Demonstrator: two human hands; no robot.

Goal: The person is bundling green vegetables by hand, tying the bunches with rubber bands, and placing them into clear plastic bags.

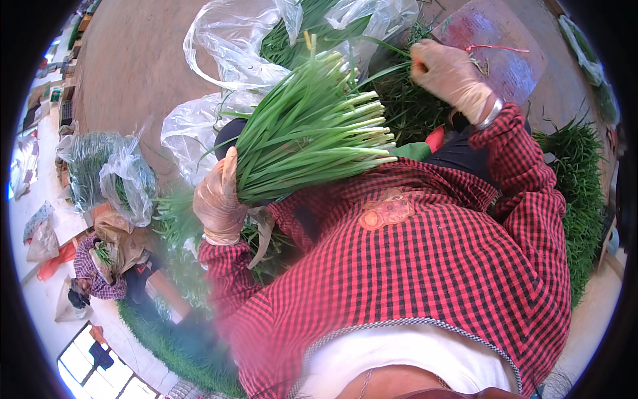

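A thick bunch of green garlic chives (309, 129) lies across my lap, its pale cut stem ends pointing right. My left hand (220, 202), in a thin translucent glove, grips the leafy side of the bunch, thumb on top. Up and to the right, my gloved right hand (446, 75) is closed around a few long green blades (386, 74) that stretch back toward the stem ends. Its fingertips are partly hidden by the fist. Beneath that hand lies a dark heap of loose leaves and trimmings (413, 107).
Beyond the bunch, an open clear plastic bag (234, 45) holds more chives (289, 45). A reddish board (493, 50) with a red tie (498, 48) lies at upper right. Chives are piled at right (573, 199) and lower left (174, 344). Another person (99, 269) sits at far left near wrapped bundles (94, 164).
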